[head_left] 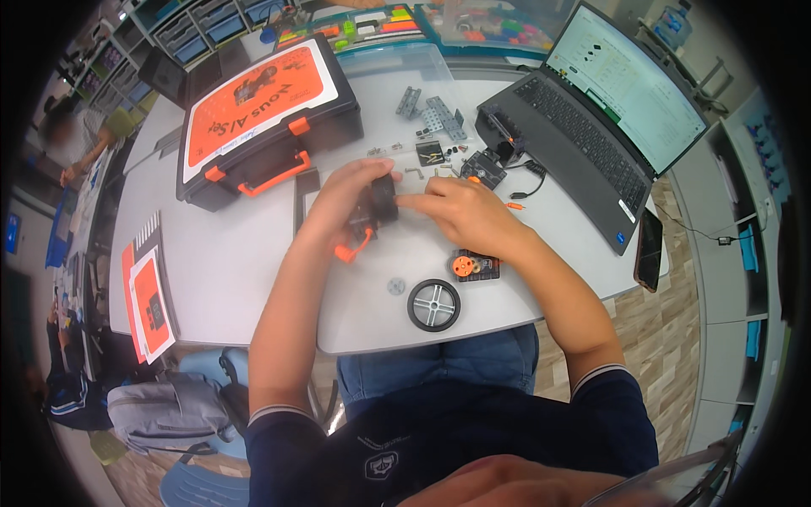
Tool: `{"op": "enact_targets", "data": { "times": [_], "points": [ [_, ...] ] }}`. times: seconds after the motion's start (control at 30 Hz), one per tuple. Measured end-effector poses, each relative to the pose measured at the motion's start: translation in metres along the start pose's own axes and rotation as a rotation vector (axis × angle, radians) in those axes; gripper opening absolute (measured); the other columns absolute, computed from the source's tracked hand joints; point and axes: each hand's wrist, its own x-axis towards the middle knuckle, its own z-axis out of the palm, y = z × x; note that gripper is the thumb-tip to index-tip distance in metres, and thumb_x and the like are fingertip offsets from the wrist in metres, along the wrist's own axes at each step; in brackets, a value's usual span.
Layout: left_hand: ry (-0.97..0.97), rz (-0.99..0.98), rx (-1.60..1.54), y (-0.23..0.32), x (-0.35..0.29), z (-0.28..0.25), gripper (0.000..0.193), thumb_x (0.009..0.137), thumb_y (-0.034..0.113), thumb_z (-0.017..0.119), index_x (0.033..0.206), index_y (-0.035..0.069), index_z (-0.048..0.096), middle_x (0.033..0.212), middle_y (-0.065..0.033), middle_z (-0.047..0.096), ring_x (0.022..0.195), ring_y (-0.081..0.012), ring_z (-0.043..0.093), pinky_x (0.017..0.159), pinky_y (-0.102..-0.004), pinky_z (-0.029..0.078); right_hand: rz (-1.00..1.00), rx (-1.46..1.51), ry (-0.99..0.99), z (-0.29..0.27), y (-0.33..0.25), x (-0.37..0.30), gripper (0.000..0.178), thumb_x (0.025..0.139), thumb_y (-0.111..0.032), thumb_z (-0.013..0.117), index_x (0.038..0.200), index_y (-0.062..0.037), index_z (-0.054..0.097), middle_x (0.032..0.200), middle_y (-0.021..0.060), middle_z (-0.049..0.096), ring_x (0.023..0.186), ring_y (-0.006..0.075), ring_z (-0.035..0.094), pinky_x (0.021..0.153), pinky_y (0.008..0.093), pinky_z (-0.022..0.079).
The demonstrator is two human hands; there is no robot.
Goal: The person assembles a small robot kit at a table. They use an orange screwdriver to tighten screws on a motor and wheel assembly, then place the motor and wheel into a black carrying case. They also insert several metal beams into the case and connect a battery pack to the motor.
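My left hand (pixel 345 193) is closed around a black assembly (pixel 385 199) with a thick, wheel-like round part. An orange cable (pixel 358 247) hangs from it toward the table. One digit of my right hand (pixel 469 211) reaches left, its tip at the round part; the other fingers are curled, with nothing visible in them. Nearer to me lie a black-tyred wheel (pixel 434 306) with grey spokes, a small grey disc (pixel 395 286) and a black motor block (pixel 476 266) with an orange round face. Beyond my right hand sits a black module (pixel 484 167). My left palm hides part of the assembly.
A black case (pixel 272 160) with an orange-topped lid stands back left. Grey perforated brackets (pixel 444 118) and small screws lie at the far middle. An open laptop (pixel 583 135) is on the right, beside a phone (pixel 649 251) at the edge. Booklets (pixel 152 304) lie left.
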Motion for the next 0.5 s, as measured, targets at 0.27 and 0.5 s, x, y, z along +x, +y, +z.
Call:
{"op": "enact_targets", "data": {
  "times": [0.27, 0.5],
  "points": [
    [-0.042, 0.004, -0.056, -0.0020, 0.0039, -0.0028, 0.042, 0.094, 0.030, 0.068, 0.124, 0.001, 0.061, 0.111, -0.0121, 0.071, 0.083, -0.0173, 0.071, 0.069, -0.0317, 0.060, -0.030, -0.039, 0.034, 0.0000, 0.0003, 0.0010, 0.043, 0.079, 0.003, 0.064, 0.115, -0.0184, 0.073, 0.082, 0.0069, 0.057, 0.076, 0.0276, 0.063, 0.069, 0.0405, 0.051],
    [-0.066, -0.018, -0.039, -0.0024, 0.0054, -0.0059, 0.047, 0.090, 0.039, 0.071, 0.121, 0.006, 0.060, 0.108, -0.0046, 0.069, 0.086, -0.0160, 0.066, 0.066, -0.0341, 0.052, -0.070, -0.096, 0.063, -0.0045, -0.0010, 0.0032, 0.042, 0.077, 0.000, 0.064, 0.112, -0.0211, 0.075, 0.080, 0.0059, 0.055, 0.077, 0.0266, 0.063, 0.071, 0.0401, 0.052]
  ]
}}
